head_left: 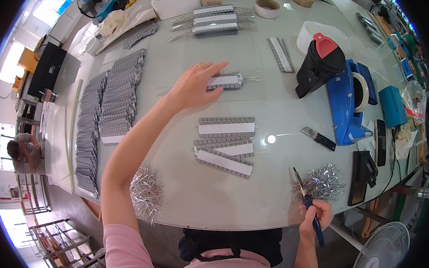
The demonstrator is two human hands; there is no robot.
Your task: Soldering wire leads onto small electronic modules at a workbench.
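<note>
I am reaching my left hand (193,87) across the pale glass table (217,201), fingers spread loose and resting on a grey component strip (224,81) near the table's middle. My right hand (315,219) is gripping blue-handled cutters (309,206) at the near edge, beside a pile of cut wire ends (323,182). Three more strips (226,145) are lying between my arms. A white fan (383,251) is standing on the floor.

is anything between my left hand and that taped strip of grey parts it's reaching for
Nothing visible is in the way. The left hand already rests on the taped strip, fingers over its left end. The glass table around it is bare nearby; the right hand holds cutters at the near edge.
</note>
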